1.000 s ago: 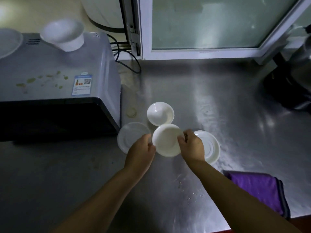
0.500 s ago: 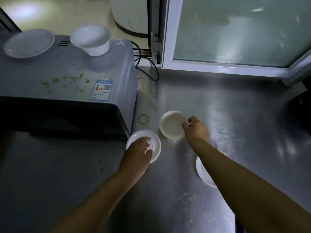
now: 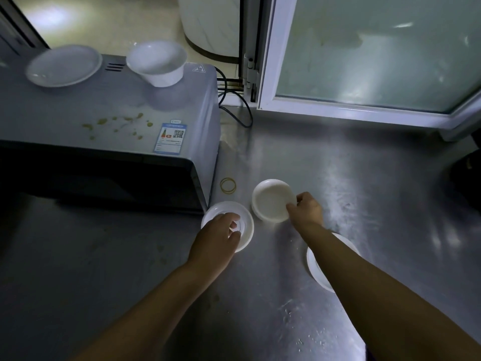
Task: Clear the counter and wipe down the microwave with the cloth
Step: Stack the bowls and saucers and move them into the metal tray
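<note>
The grey microwave (image 3: 104, 131) stands at the left with greenish-brown spatters on its top. A white plate (image 3: 63, 65) and a white bowl (image 3: 157, 62) sit on top of it. On the steel counter (image 3: 351, 191), my right hand (image 3: 304, 211) pinches the right rim of a small white bowl (image 3: 270, 200), which seems to sit stacked in another. My left hand (image 3: 218, 243) lies over a small white saucer (image 3: 246, 224) by the microwave's front corner, fingers curled at its near rim. A third white dish (image 3: 316, 269) shows partly under my right forearm. The cloth is out of view.
Yellow rubber bands (image 3: 228, 185) lie beside the microwave's right side. A black cable (image 3: 239, 110) runs behind it. A white-framed glass window (image 3: 364, 56) borders the counter's back. A dark object (image 3: 466, 178) sits at the right edge.
One second ago both hands held a small bowl above the counter. It now rests in the bowl behind, my right hand still on it. My left hand moved onto the saucer.
</note>
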